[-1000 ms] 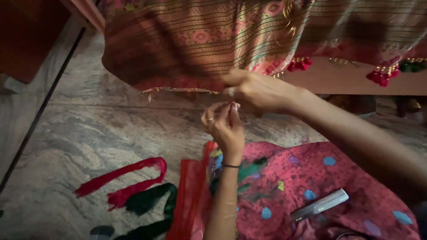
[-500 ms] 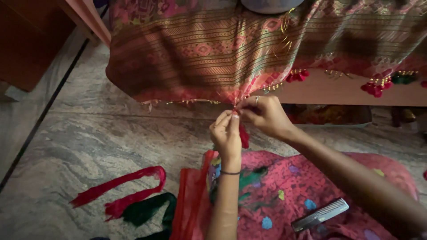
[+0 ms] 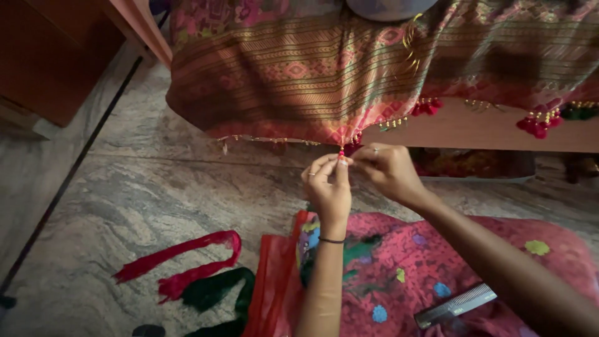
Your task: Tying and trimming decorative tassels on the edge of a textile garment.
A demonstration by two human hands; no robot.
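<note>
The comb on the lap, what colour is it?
The comb is grey, seen in the head view.

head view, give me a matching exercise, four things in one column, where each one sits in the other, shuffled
Things:
1. comb
2. red thread bundle
3. woven cloth
4. small red tassel

Places:
A. hanging over the wooden edge
B. lying on the stone floor, left of the arms
C. pinched between the left hand and right hand
D. on the pink patterned fabric, lower right

Pairs: 1-D, 2-B, 3-A, 4-C
</note>
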